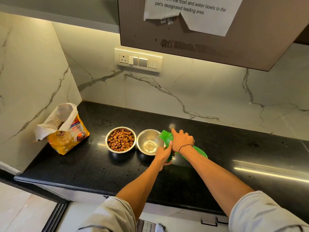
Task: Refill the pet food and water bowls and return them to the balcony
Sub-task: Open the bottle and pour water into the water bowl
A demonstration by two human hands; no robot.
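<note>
gripping the tilted green bottle (167, 137), right hand (182, 140) and left hand (163, 154) hide its middle; its mouth overhangs the water bowl (148, 142).

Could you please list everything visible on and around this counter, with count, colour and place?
Kibble bowl: one, steel, full of brown kibble, counter centre.
Water bowl: one, steel, a little water, touching the kibble bowl's right side.
Water bottle: one, green, tilted over the water bowl.
Pet food bag: one, yellow, open, counter's left end.
Counter: one, black.
Switch panel: one, white, on marble wall.
Paper note: one, white, on cabinet.
Left hand: holds bottle from below.
Right hand: grips bottle from above.
</note>
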